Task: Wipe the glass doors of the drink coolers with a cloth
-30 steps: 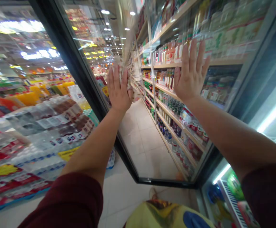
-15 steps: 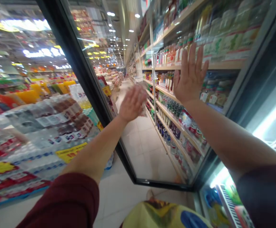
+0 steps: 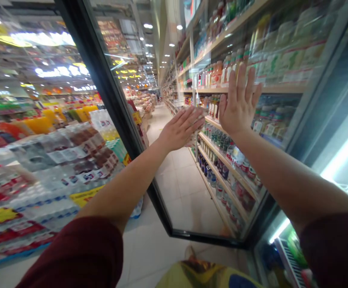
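An open glass fridge door [image 3: 189, 200] with a black frame [image 3: 102, 92] stands in front of me. My left hand [image 3: 180, 130] lies flat against the glass, fingers stretched out together and pointing right. Whether anything is under its palm I cannot see. My right hand [image 3: 240, 102] presses flat on the same pane further right, fingers spread and pointing up. Both arms wear dark red sleeves.
Shelves of bottled drinks [image 3: 225, 160] show through the glass along the right of a tiled aisle [image 3: 180, 176]. Stacked packs of bottles [image 3: 63, 160] fill the left. The lit fridge interior [image 3: 342, 156] is at the right. A yellow object [image 3: 210, 276] lies at the bottom.
My left hand has swept rightward and a little down across the glass, turning from fingers-up to fingers-right; the crumpled pale cloth under it earlier no longer shows. My right hand has stayed in place.
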`<state>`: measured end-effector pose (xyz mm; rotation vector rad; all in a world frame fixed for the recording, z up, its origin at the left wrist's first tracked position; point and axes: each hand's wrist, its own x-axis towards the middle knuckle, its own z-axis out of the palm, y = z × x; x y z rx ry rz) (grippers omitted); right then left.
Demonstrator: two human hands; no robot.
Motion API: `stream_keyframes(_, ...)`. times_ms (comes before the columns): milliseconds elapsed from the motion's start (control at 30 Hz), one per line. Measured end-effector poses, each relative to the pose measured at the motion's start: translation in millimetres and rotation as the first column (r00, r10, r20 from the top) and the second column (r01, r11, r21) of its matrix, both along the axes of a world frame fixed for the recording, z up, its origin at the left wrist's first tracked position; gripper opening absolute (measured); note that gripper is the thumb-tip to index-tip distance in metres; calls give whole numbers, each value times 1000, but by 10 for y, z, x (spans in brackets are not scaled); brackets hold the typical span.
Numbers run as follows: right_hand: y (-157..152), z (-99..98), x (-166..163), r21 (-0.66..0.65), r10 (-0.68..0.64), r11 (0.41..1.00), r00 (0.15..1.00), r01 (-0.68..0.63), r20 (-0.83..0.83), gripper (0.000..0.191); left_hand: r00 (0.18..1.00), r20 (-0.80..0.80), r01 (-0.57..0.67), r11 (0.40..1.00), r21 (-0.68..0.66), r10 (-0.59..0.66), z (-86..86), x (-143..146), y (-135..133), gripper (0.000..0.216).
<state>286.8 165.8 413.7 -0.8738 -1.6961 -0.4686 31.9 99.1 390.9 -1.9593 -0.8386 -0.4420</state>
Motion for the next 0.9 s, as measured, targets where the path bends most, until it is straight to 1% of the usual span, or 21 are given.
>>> stream_keyframes(33, -15, 5, 4, -7, -12, 1000, 1000, 12, 7, 69, 1000, -13, 3, 999, -35, -3, 63, 41, 23, 72)
stream_keyframes(67, -30, 8, 8, -15, -21, 1000, 1000, 21, 7, 69, 999, 43, -20, 999, -33, 21, 127, 66, 45, 71)
stream_keyframes(133, -51, 9, 14, -18, -19, 1000, 1000, 19, 8, 69, 947, 305, -128, 990, 58, 105, 208, 88, 85, 74)
stream_keyframes(200, -58, 3, 16, 2, -11, 1000, 1000, 11, -1, 67, 843, 522, -228, 964, 134, 127, 159, 115, 111, 78)
stream_keyframes(233, -59, 0, 15, 18, -13, 1000, 1000, 13, -8, 67, 839, 531, -225, 964, 139, 119, 83, 140, 115, 80)
stream_keyframes(267, -60, -3, 14, 32, -20, 999, 1000, 20, -13, 67, 882, 460, -178, 977, 116, 106, -14, 170, 112, 81)
stream_keyframes(333, -66, -3, 12, 43, -39, 998, 999, 39, -6, 68, 987, 152, -49, 999, -15, 51, -201, 220, 86, 78)
stream_keyframes(367, -72, 0, 13, 36, -49, 998, 999, 49, 3, 68, 1000, 11, -14, 997, -72, 15, -256, 227, 68, 75)
stream_keyframes(400, -80, 3, 14, 23, -56, 998, 998, 56, 8, 69, 998, -64, -1, 996, -84, -4, -272, 217, 49, 72)
stream_keyframes(433, -90, 7, 16, 8, -60, 998, 998, 60, 11, 68, 998, -59, -6, 999, -54, 3, -251, 191, 34, 69)
stream_keyframes(467, -100, 10, 17, -7, -59, 998, 998, 59, 12, 68, 999, 24, -27, 1000, 9, 27, -201, 157, 22, 67)
stream_keyframes(533, -116, 14, 19, -29, -55, 998, 998, 56, 6, 68, 952, 300, -113, 980, 161, 60, -83, 96, 15, 67)
stream_keyframes(567, -120, 15, 19, -30, -57, 998, 998, 57, 5, 68, 912, 407, -153, 965, 214, 54, -47, 86, 15, 68)
stream_keyframes(600, -119, 15, 19, -27, -62, 998, 998, 62, 4, 69, 887, 460, -172, 953, 248, 40, -39, 96, 13, 70)
stream_keyframes(633, -115, 14, 20, -21, -69, 997, 998, 69, -2, 68, 895, 446, -156, 953, 259, 25, -59, 122, 7, 71)
stream_keyframes(667, -106, 13, 21, -13, -73, 997, 997, 73, -8, 68, 932, 363, -106, 967, 233, 15, -98, 159, -5, 72)
stream_keyframes(733, -85, 10, 24, 6, -72, 997, 997, 72, -3, 68, 996, 93, 9, 997, 73, -16, -172, 215, -48, 71)
stream_keyframes(767, -77, 9, 27, 14, -71, 997, 997, 71, 5, 68, 999, -5, 35, 999, -6, -35, -179, 216, -74, 70)
stream_keyframes(800, -75, 9, 30, 20, -74, 997, 997, 74, 13, 68, 998, -38, 38, 998, -51, -40, -157, 192, -99, 69)
stream_keyframes(833, -81, 9, 33, 25, -81, 996, 996, 80, 22, 68, 1000, -3, 27, 998, -49, -27, -107, 146, -119, 68)
stream_keyframes(900, -116, 12, 36, 16, -96, 995, 995, 96, 30, 68, 978, 208, -36, 998, 56, 24, 28, 26, -133, 69)
